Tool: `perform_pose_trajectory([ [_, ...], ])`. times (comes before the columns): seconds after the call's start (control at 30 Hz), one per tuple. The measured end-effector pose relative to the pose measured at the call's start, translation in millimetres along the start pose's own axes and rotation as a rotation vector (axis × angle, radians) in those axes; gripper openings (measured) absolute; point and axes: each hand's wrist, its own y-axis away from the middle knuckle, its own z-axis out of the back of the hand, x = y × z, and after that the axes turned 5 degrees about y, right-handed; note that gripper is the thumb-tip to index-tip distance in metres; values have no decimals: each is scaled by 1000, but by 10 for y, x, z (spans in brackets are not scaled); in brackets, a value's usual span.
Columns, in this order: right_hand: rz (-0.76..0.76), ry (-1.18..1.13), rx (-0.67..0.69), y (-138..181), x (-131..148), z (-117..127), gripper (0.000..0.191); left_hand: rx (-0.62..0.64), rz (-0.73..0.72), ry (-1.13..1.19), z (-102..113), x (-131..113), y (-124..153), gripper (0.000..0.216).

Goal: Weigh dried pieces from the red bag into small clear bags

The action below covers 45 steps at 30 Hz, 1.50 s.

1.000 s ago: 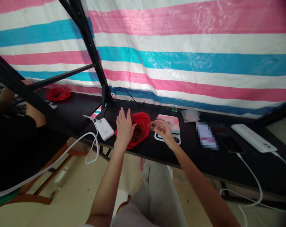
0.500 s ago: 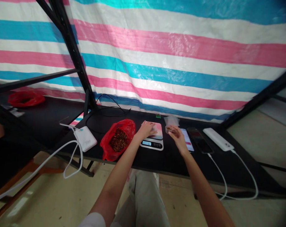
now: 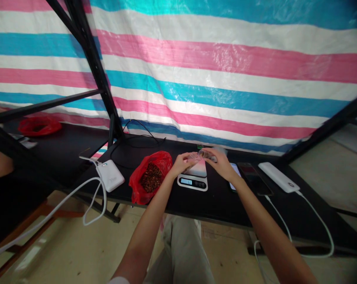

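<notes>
My right hand point(image 3: 221, 161) is closed around a small clear plastic cup point(image 3: 207, 154), tipped toward my left over a digital kitchen scale point(image 3: 200, 170). My left hand point(image 3: 183, 163) is closed on a clear plastic piece point(image 3: 193, 157), perhaps a small bag, close to the cup's mouth. Both hands are above the scale's platform; its display point(image 3: 186, 182) is lit. To the left of the scale, an open red plastic bag point(image 3: 166, 159) holds many small brown pieces point(image 3: 151, 177) that look like dried seeds or spice. The cup's contents are mostly hidden by my fingers.
A clear plastic bag point(image 3: 222, 150) lies behind my right hand. Phones point(image 3: 253, 178) and a white power bank point(image 3: 278, 177) with a cable are at right. A white device point(image 3: 111, 175) with cables is at left. Another red bag point(image 3: 39, 126) and a person's arm point(image 3: 1, 161) are farther left.
My right hand has brought the cup left over the scale and tipped it. My left hand has gone from lying over the platform to gripping the clear plastic piece.
</notes>
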Motion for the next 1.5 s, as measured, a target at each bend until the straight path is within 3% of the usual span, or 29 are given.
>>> perform_pose_trajectory([
  [0.3,226,315,178,-192,276,182,34,-28,43,117,-32,34,-32,52],
  [0.5,294,531,246,-243,376,234,35,-43,42,126,-15,57,-16,54],
  [0.67,335,566,254,-238,462,285,34,-40,14,111,34,49,1,50],
  [0.8,166,375,29,-116,314,184,37,-17,-40,-74,62,13,-18,50],
  [0.93,-100,85,-273,150,-132,-128,44,20,-101,-408,32,52,-68,45],
  [1.07,-330,-65,-349,453,-548,-474,40,79,-146,-626,-47,176,-99,48],
  [1.17,-406,-52,-359,612,-671,-629,40,-24,-229,-641,-49,225,-86,55],
  [1.37,-410,42,-336,707,-675,-685,36,-514,-395,-560,134,110,-5,15],
  [1.5,-430,121,-281,719,-669,-684,35,-601,-439,-613,167,75,35,7],
])
